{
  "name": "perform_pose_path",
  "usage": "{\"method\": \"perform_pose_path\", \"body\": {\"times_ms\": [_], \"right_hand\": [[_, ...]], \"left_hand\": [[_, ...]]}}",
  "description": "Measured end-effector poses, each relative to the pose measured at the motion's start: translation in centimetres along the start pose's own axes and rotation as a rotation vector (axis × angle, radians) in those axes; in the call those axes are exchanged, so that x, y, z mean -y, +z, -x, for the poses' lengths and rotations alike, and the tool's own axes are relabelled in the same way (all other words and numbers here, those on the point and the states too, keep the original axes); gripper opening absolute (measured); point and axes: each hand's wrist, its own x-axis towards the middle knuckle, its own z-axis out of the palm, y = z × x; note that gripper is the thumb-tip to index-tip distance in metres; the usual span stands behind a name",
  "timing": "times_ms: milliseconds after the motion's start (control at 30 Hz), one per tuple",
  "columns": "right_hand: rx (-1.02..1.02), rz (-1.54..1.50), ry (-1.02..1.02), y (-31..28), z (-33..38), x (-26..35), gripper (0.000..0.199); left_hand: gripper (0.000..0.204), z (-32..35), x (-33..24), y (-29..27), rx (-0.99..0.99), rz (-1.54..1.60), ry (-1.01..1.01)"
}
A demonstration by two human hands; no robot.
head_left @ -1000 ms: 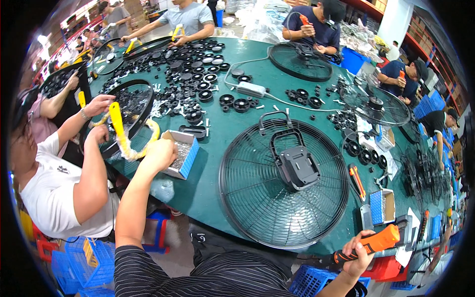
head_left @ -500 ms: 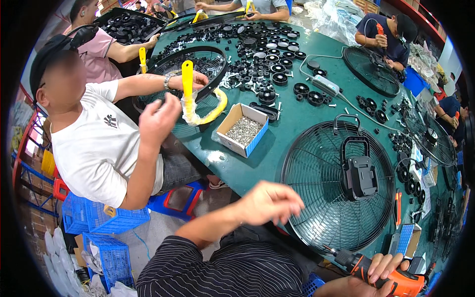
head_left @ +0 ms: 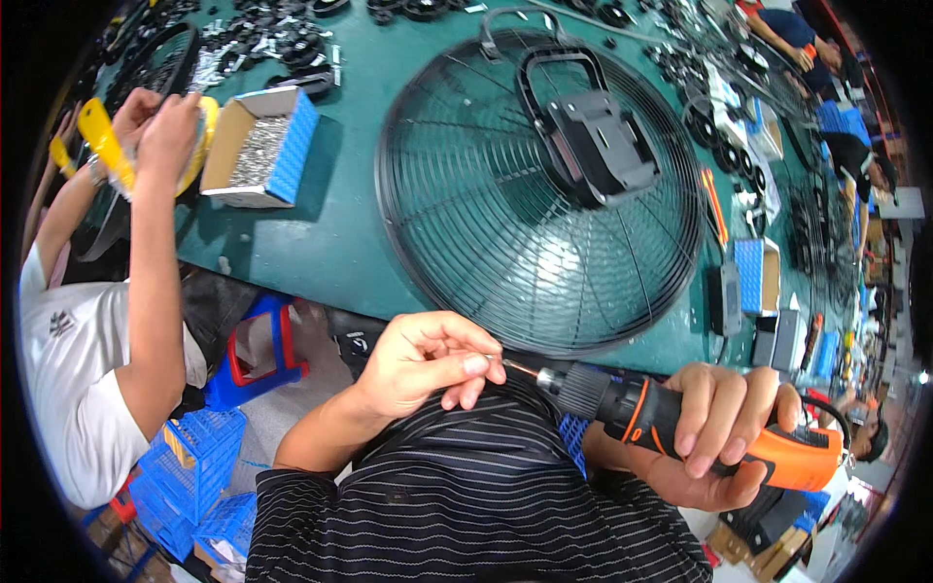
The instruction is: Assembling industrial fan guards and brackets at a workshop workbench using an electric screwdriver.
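Observation:
My right hand point(head_left: 724, 428) is wrapped around an orange and black electric screwdriver point(head_left: 646, 413), held level with its bit pointing left. At the bit's tip my left hand point(head_left: 428, 364) is closed in a pinch; whatever is between thumb and finger is too small to make out. Just beyond both hands, a round black fan grille point(head_left: 466, 204) lies on the green table. A black bracket with a handle point(head_left: 603, 146) sits on the grille's centre. To its left stands an open box point(head_left: 296, 160) of small metal screws point(head_left: 259, 151).
On my left a co-worker in a white shirt point(head_left: 78, 369) handles a yellow scraper-like tool point(head_left: 102, 141). An orange-handled tool point(head_left: 715, 206) and a second small box point(head_left: 756, 275) lie right of the grille. Black round parts point(head_left: 700, 126) and cables crowd the table's right side.
My left hand has come right to the screwdriver's tip, its fingers now pinched. The screwdriver has swung level and moved left. The head view has tilted down and turned right.

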Motion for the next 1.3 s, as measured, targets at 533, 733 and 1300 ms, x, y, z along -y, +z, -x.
{"method": "perform_pose_path", "body": {"times_ms": [533,733,1300], "right_hand": [[0.234,-0.099,0.282,-3.2,0.1,1.3,0.041],[0.395,-0.139,0.383,-3.7,0.4,0.9,0.038],[0.568,0.175,0.444,-2.1,0.4,-1.9,0.042]], "left_hand": [[0.015,1.8,3.1,0.6,-0.038,0.159,-0.194],[0.017,1.8,3.7,0.6,-0.136,-0.422,0.002],[0.051,-0.3,3.3,-2.3,-0.375,-1.773,0.816]]}}
